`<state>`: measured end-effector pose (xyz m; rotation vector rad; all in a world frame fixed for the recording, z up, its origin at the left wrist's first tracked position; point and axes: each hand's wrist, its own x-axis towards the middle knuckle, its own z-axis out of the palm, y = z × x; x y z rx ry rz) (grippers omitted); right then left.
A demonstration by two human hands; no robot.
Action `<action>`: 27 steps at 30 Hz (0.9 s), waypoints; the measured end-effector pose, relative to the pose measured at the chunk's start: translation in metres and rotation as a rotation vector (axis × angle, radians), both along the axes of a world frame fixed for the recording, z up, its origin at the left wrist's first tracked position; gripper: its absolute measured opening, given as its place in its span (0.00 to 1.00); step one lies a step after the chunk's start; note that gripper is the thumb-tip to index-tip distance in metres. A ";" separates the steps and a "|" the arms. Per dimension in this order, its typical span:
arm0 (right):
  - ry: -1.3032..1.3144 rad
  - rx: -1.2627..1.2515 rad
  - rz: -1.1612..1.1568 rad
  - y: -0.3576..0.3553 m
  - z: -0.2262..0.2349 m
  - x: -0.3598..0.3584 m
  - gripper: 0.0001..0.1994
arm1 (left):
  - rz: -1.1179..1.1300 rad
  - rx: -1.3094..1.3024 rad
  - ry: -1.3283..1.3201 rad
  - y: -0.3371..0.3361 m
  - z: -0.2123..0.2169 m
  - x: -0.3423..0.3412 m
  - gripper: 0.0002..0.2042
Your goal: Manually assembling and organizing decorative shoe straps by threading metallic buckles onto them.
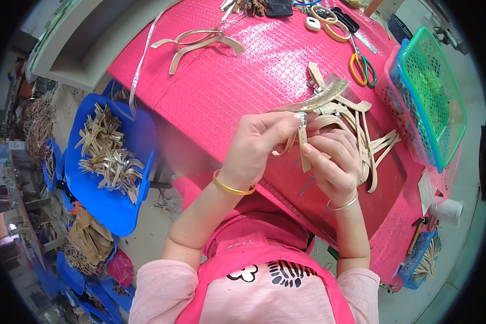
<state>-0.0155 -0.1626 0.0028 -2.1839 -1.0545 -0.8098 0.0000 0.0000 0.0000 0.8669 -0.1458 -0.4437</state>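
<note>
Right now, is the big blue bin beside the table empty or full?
Partly filled: bundles of gold strips lie in the blue bin, leaving bare blue around them.

Pink-covered table (210,97), beige straps (364,107), scissors (357,53), tan rings (337,38)

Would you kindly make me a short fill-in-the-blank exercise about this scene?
The scissors lie to the ____ of the strap held by the left hand and right hand.
The yellow-gold bangle is worn on the ____ side.
The scissors' handle loops are yellow and ____.
The large tub left of the table is ____.
Missing words: right; left; green; blue.
</note>
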 end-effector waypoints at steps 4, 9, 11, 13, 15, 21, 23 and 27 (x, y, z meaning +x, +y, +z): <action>-0.091 0.028 -0.026 0.007 -0.001 0.000 0.13 | 0.138 0.219 -0.127 -0.006 0.002 -0.002 0.13; -0.094 0.038 0.019 0.018 -0.004 0.001 0.13 | 0.258 0.081 -0.034 -0.010 0.001 -0.004 0.12; -0.074 0.083 0.015 0.020 -0.004 0.001 0.12 | 0.285 0.087 -0.027 -0.010 0.001 -0.005 0.11; -0.028 0.147 0.032 0.021 -0.006 0.001 0.12 | 0.288 0.074 -0.045 -0.008 0.001 -0.005 0.11; 0.017 0.210 0.046 0.022 -0.006 0.001 0.12 | 0.287 0.059 -0.064 -0.007 -0.002 -0.005 0.11; 0.005 0.343 0.009 0.029 0.000 0.010 0.11 | 0.381 0.169 -0.216 -0.005 -0.006 -0.012 0.10; -0.051 0.226 0.096 0.026 0.000 0.009 0.11 | 0.383 0.266 -0.231 0.001 -0.007 -0.012 0.11; -0.071 0.193 0.072 0.028 -0.001 0.007 0.11 | 0.368 0.315 -0.267 0.003 -0.006 -0.013 0.11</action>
